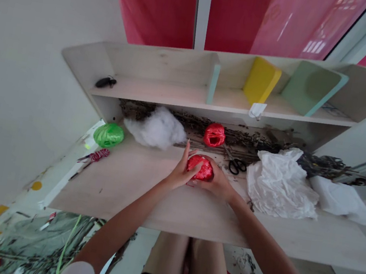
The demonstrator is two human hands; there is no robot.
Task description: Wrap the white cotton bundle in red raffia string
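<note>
Between my two hands is a round red ball (203, 172) with a shiny, wrinkled surface, held just over the desk top. My left hand (180, 170) grips its left side, thumb laid across the front and the fingers pointing up behind. From the right, my right hand (219, 180) is curved round it, with part of those fingers hidden. Just behind the ball lies a roll of red plastic twine (214, 135) with a dark hole in its middle. Black-handled scissors (236, 165) rest to the right of that roll.
White fluffy stuffing (159, 129) and a green twine ball (109, 135) lie left, near a red-and-white cord bundle (99, 155). Crumpled white paper (283, 184) is at right. Dried stems (242, 138) run along the back under a shelf (162, 91). More stems litter the floor.
</note>
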